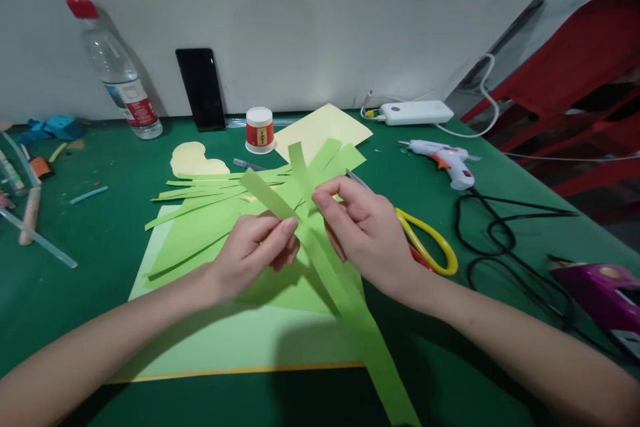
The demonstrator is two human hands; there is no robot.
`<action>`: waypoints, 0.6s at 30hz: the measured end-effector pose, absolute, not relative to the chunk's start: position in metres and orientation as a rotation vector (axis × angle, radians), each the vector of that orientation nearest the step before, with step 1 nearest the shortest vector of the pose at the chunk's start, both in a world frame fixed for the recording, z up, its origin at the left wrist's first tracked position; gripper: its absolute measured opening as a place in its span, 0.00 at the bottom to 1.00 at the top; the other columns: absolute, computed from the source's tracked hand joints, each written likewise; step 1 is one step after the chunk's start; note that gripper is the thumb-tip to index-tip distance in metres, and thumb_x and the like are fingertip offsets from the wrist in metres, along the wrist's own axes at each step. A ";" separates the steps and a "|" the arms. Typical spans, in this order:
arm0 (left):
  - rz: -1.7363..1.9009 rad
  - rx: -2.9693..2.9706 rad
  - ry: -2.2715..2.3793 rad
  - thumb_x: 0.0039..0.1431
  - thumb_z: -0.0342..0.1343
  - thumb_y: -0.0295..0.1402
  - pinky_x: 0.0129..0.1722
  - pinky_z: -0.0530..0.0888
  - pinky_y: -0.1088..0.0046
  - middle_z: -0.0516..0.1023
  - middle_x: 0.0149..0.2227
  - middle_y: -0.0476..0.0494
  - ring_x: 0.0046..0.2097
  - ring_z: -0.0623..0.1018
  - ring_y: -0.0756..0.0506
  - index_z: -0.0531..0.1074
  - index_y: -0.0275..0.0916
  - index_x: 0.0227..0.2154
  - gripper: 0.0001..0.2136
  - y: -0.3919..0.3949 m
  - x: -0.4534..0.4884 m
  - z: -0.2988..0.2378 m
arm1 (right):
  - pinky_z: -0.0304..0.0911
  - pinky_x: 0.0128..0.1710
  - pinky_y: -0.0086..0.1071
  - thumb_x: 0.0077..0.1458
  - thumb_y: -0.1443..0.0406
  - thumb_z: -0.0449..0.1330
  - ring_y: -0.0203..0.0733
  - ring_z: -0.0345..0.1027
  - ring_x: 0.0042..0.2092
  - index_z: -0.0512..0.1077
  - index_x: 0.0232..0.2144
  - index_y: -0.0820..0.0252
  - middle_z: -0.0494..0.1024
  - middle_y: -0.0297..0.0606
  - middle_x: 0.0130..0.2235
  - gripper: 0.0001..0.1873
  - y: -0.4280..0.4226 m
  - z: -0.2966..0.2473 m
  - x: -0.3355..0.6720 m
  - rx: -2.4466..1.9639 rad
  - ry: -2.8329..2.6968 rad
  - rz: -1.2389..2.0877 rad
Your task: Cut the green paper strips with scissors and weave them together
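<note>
My left hand is closed in a pinch, thumb against fingers, on a long green paper strip. One end of this strip sticks up past the left fingertips, and the rest runs down toward the near table edge. My right hand is pinched too, beside a shorter upright green paper piece that appears to be between its fingertips. Beneath both hands lie cut green strips and green sheets on a paler sheet. Scissors with yellow handles are partly hidden behind my right hand.
At the back stand a water bottle, a black phone and a paper cup. Cream paper lies near the cup. To the right are a glue gun, its black cable, a power strip and a purple object.
</note>
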State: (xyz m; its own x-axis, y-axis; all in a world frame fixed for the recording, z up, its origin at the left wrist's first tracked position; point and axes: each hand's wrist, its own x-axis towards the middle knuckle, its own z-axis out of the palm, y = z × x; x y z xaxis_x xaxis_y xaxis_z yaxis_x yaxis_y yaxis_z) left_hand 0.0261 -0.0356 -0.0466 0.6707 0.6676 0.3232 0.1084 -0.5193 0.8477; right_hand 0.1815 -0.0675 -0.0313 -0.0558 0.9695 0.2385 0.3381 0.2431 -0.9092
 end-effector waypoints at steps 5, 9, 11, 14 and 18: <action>0.881 2.329 0.452 0.64 0.30 0.38 0.15 0.62 0.79 0.62 0.16 0.53 0.16 0.63 0.54 0.57 0.38 0.22 0.19 -0.027 0.027 -0.073 | 0.46 0.10 0.23 0.57 0.61 0.50 0.27 0.51 0.12 0.59 0.24 0.57 0.55 0.22 0.13 0.11 -0.062 -0.035 0.183 -1.212 -1.495 0.881; 0.730 2.578 0.354 0.60 0.36 0.33 0.14 0.54 0.76 0.59 0.13 0.53 0.15 0.55 0.53 0.60 0.37 0.19 0.16 -0.027 0.030 -0.096 | 0.48 0.10 0.21 0.56 0.63 0.50 0.27 0.52 0.12 0.60 0.24 0.57 0.55 0.21 0.12 0.10 -0.058 -0.040 0.184 -1.205 -1.479 0.861; 0.657 2.666 0.299 0.57 0.40 0.32 0.15 0.53 0.75 0.61 0.13 0.52 0.15 0.55 0.53 0.62 0.37 0.18 0.14 -0.028 0.030 -0.101 | 0.46 0.09 0.20 0.56 0.63 0.50 0.26 0.51 0.11 0.60 0.24 0.58 0.55 0.20 0.11 0.10 -0.057 -0.041 0.185 -1.216 -1.482 0.844; 0.631 2.699 0.324 0.56 0.42 0.32 0.15 0.53 0.75 0.62 0.13 0.52 0.15 0.56 0.52 0.64 0.37 0.19 0.13 -0.027 0.029 -0.098 | 0.44 0.08 0.20 0.57 0.62 0.50 0.26 0.49 0.10 0.60 0.24 0.58 0.55 0.20 0.09 0.10 -0.058 -0.043 0.185 -1.224 -1.514 0.820; 0.734 2.557 0.488 0.62 0.30 0.31 0.15 0.58 0.77 0.60 0.14 0.53 0.15 0.59 0.53 0.61 0.37 0.21 0.18 -0.023 0.026 -0.081 | 0.45 0.09 0.20 0.57 0.62 0.50 0.26 0.50 0.10 0.60 0.25 0.58 0.55 0.20 0.09 0.10 -0.060 -0.044 0.183 -1.227 -1.553 0.795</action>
